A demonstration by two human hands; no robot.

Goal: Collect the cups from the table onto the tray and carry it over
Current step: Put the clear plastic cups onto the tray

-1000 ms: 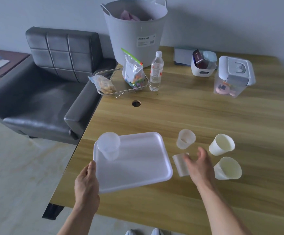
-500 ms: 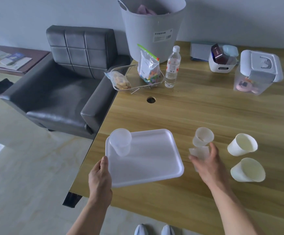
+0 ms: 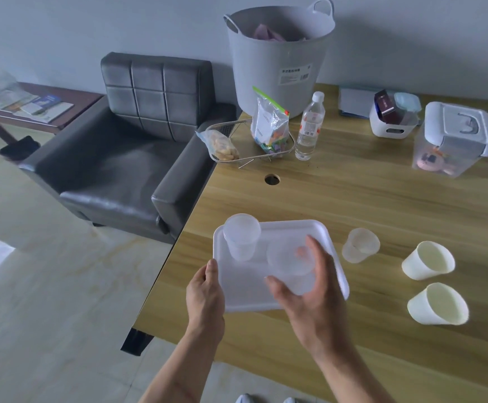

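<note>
Over the tray: the right hand [image 3: 309, 298] carries a clear cup [image 3: 290, 258], thumb on the near side and fingers [image 3: 319, 254] curled round the far side; the cup looks tilted, mouth toward the camera, its base apparently just above or on the tray floor — motion blur hides which.
Tray: white tray [image 3: 292, 228] lies flat near the left front corner of the table [image 3: 353, 199], long axis running left to right.
Left hand: the left hand [image 3: 206, 295] pinches the tray's near-left rim, thumb on top, fingers out of sight beneath; it steadies, it carries no cup.
Already aboard: a frosted cup [image 3: 241, 237] stands upright in the tray's far-left corner, just beside the carried cup and seemingly apart from it.
Left to fetch: one small clear cup [image 3: 360, 245] upright just right of the tray; farther right, two cream paper cups, far one [image 3: 427, 260] and near one [image 3: 437, 303], both on their sides with mouths facing up and left.
What the move turns on: every remaining cup lies to the right of the tray, so the right hand is the nearer; the left is busy on the opposite rim.
Judgement: set this cup down upright in the open middle, then reach right for the small clear cup first.
Risk: light cups could tip if the tray is jogged.
</note>
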